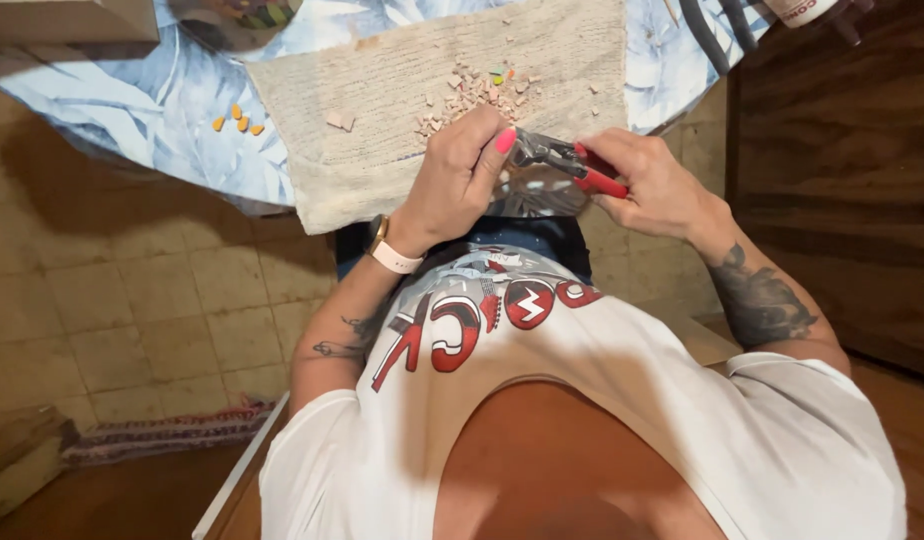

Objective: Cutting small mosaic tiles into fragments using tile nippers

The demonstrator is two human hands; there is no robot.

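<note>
floor: worn beige tiles [132,300] fill the left side, with a striped rug edge [162,435] lower down.
table: a table with a blue leaf-patterned cover [132,110] spans the top of the view.
orange bits: a few small orange pieces [237,120] lie on the cover, left of the cloth and well apart from the hands.
cloth: a cream woven cloth [382,100] lies over the table edge and hangs toward the person's lap.
small tiles: two pale squares [340,121] sit alone on the cloth, left of the main pile.
pile: a heap of pinkish broken chips [472,95] with a few coloured bits rests on the cloth just above the left hand.
watch: a pale-strapped watch [390,250] wraps the left wrist.
left hand: the left hand [462,170] is curled with fingertips pinched at the metal head of the nippers; whatever small piece it may hold there is too hidden to tell.
nippers: red-handled nippers [572,162] lie between the two hands over the cloth's near edge, metal head toward the left hand, handles toward the right.
right hand: the right hand [657,185] is closed around the red handles, squeezing them close together.
forearm: a dark tattoo [762,300] marks the right forearm.
cabinet: dark wooden furniture [842,150] stands at the right edge.
</note>
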